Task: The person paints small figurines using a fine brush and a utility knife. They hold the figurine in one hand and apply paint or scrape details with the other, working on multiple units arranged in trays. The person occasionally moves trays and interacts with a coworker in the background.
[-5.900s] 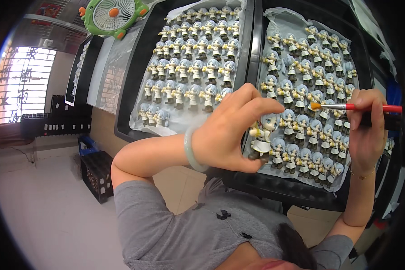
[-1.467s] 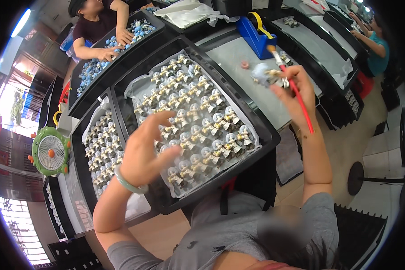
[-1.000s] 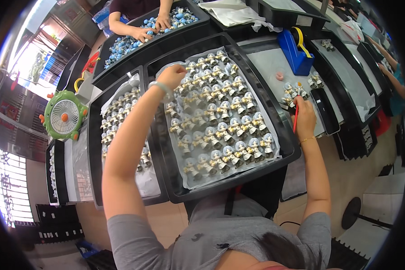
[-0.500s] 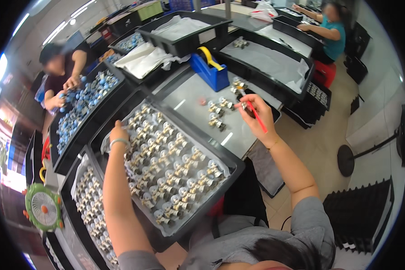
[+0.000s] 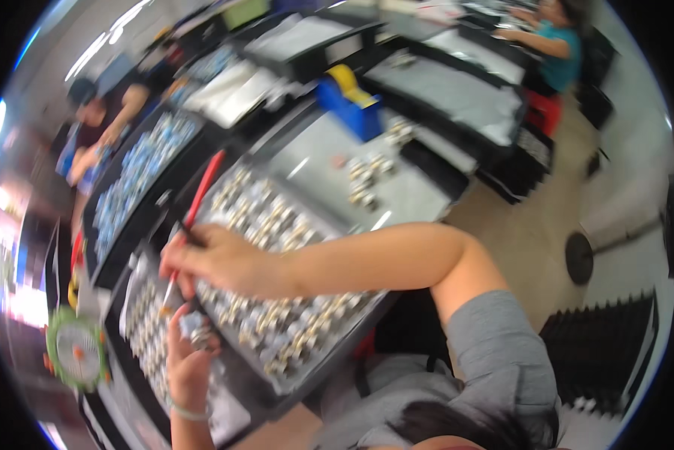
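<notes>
A small white, grey and dark figurine (image 5: 197,332) sits in my left hand (image 5: 189,369), its fingers closed around it, above the left tray. My right hand (image 5: 228,259) reaches across the big tray and grips a thin paintbrush (image 5: 204,187) with a red handle. The brush's brownish tip points down beside the left thumb; blur hides whether it touches the figurine. Beneath my right forearm lie many similar figurines (image 5: 266,202) in rows in the lined black tray (image 5: 307,390). More rows (image 5: 138,319) fill the tray on the left.
On the grey bench, several figurines (image 5: 367,176) stand near a blue tape dispenser (image 5: 350,105). Lined black trays (image 5: 449,90) sit farther back. A bin of blue pieces (image 5: 146,169) lies by a co-worker (image 5: 101,124) at left; another person (image 5: 554,52) works far right. A green fan (image 5: 77,350) is at lower left.
My right hand has swung left from the bench to the left tray with the paintbrush. The left hand has come nearer from the big tray's far-left edge and now holds a figurine.
</notes>
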`<state>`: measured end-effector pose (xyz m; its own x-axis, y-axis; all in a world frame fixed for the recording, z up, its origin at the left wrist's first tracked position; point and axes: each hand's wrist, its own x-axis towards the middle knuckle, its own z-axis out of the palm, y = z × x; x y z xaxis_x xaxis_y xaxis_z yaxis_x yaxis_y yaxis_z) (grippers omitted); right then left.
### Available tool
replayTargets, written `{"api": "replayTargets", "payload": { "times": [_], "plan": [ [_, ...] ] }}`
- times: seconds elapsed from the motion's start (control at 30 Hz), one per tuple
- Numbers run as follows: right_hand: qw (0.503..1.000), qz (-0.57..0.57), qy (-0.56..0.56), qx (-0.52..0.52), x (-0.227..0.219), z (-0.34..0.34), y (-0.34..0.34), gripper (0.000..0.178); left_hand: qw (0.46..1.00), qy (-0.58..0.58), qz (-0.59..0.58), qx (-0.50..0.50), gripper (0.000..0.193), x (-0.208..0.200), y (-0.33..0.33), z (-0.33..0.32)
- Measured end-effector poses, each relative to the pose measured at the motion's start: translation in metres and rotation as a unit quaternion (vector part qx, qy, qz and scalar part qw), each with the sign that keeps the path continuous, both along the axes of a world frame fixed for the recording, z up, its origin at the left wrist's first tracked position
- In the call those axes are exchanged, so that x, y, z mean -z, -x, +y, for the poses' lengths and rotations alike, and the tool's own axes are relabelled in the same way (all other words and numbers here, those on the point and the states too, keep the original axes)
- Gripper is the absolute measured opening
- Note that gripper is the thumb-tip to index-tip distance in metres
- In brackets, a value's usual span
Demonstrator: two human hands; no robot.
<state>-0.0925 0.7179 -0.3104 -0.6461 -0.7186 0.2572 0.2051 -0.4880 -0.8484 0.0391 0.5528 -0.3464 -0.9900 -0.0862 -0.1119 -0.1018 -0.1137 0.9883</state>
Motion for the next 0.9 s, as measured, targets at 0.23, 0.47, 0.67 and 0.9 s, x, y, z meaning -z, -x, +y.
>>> {"api": "replayTargets", "payload": {
  "times": [0.23,0.47,0.67,0.9],
  "plan": [
    [0.993,-0.003,-0.103,0.062,0.035,0.0,-0.007,0.025,0.993,-0.027,0.098,0.051,0.079,0.009,-0.026,-0.009],
    [0.995,0.058,-0.062,0.047,0.039,-0.001,-0.006,0.028,0.986,-0.08,0.142,0.041,0.077,0.027,-0.028,-0.012],
    [0.994,0.07,-0.065,0.06,0.036,0.002,-0.002,0.029,0.989,0.017,0.14,0.051,0.075,0.03,-0.026,-0.014],
    [0.989,0.103,-0.088,0.063,0.039,0.001,-0.005,0.03,0.887,0.433,0.16,-0.003,0.061,0.019,-0.031,-0.008]
  ]
}}
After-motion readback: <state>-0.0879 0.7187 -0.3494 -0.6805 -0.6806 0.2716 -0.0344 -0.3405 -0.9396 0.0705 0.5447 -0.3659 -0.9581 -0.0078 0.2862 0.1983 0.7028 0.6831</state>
